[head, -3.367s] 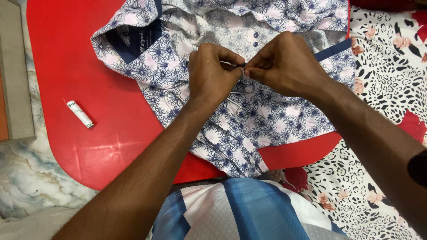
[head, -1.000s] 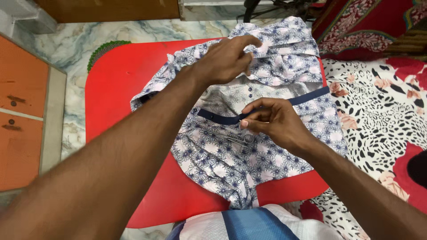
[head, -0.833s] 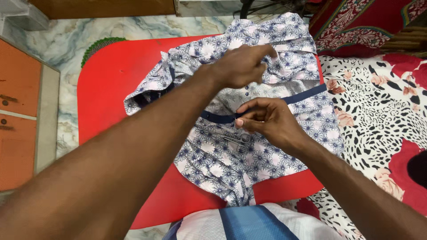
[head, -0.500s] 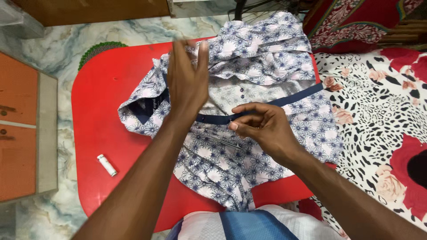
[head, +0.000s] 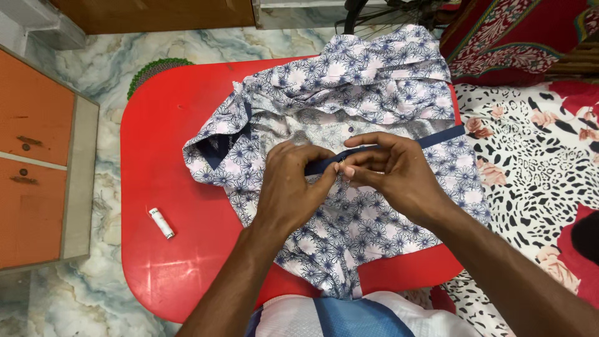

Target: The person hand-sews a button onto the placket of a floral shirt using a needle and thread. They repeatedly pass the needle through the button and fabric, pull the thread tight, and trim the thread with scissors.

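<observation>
A: Where is the floral shirt (head: 368, 218), and how does it point?

B: It lies crumpled on the red bench (head: 168, 274). Its collar (head: 215, 146) is toward the left, and the navy placket strip (head: 437, 136) runs left to right, rising a little at the right.

A: And the 2 hands?

B: The left hand (head: 290, 190) and right hand (head: 396, 171) meet at the strip. Each grip is narrow, fingertips pinched on the strip's edge. A white thread spool (head: 161, 223) lies well apart on the left.
</observation>
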